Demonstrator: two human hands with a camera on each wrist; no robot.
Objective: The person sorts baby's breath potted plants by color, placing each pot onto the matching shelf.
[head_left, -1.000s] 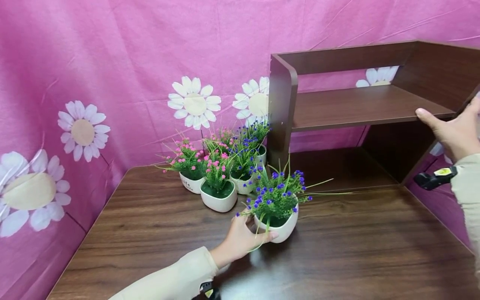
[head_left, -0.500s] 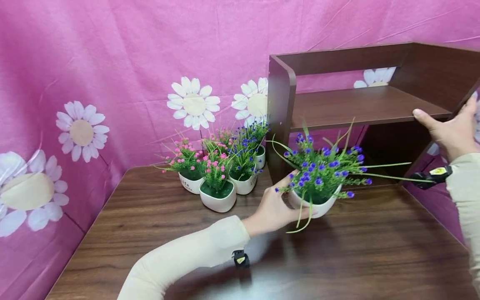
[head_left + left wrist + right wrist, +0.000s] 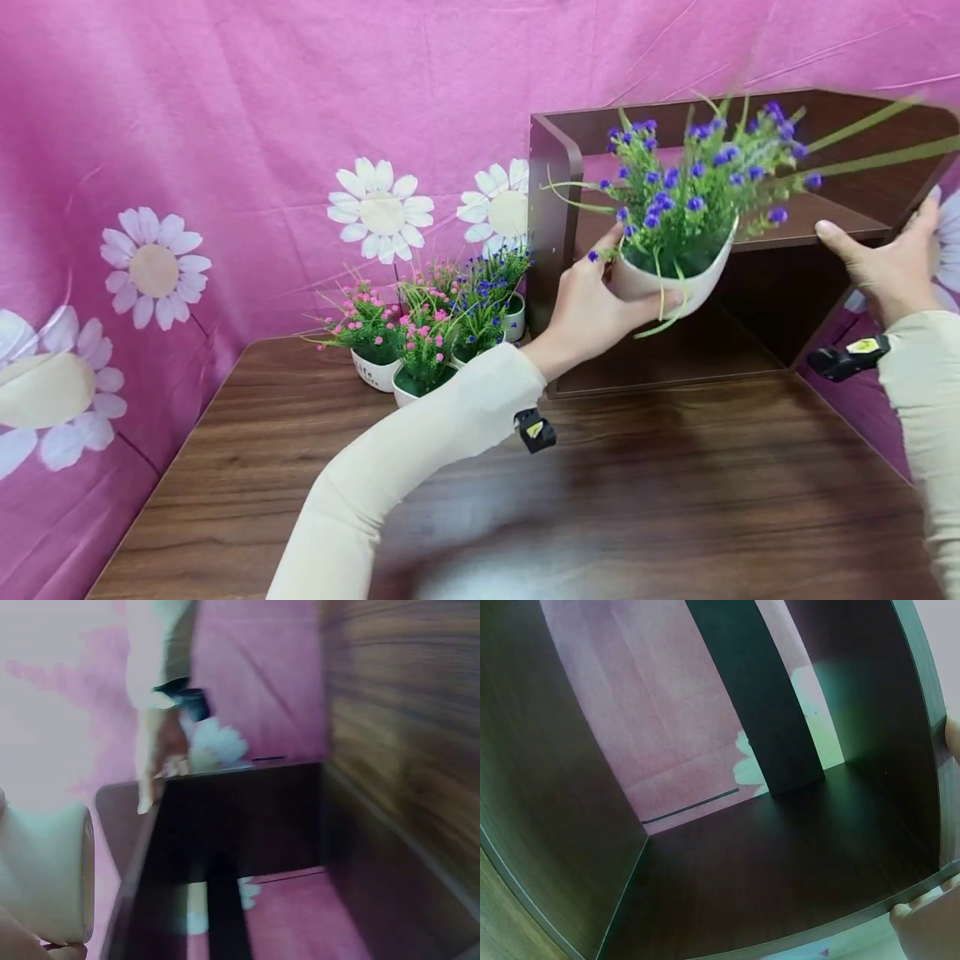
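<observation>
My left hand [image 3: 588, 312] grips a white pot [image 3: 708, 285] of artificial purple-blue flowers, its thumb across the front of the pot. The pot is raised, slightly tilted, in front of the upper level of a dark brown two-level desktop shelf [image 3: 558, 200], and its leaves hide part of that level. In the left wrist view the white pot [image 3: 49, 870] shows at the left edge. My right hand [image 3: 896, 271] holds the shelf's right side, thumb at the middle board's front edge and fingers round the side panel. In the right wrist view, parts of that hand [image 3: 934, 922] show at the shelf's edges.
Left of the shelf, several white pots with pink flowers [image 3: 423, 342] and purple flowers [image 3: 480, 312] stand close together on the brown wooden table [image 3: 637, 483]. A pink cloth [image 3: 247, 108] with daisy prints hangs behind and at the sides.
My left hand has lifted the flowerpot off the table and carried it right and up, to the front of the shelf's upper level. My right hand has kept its hold on the shelf.
</observation>
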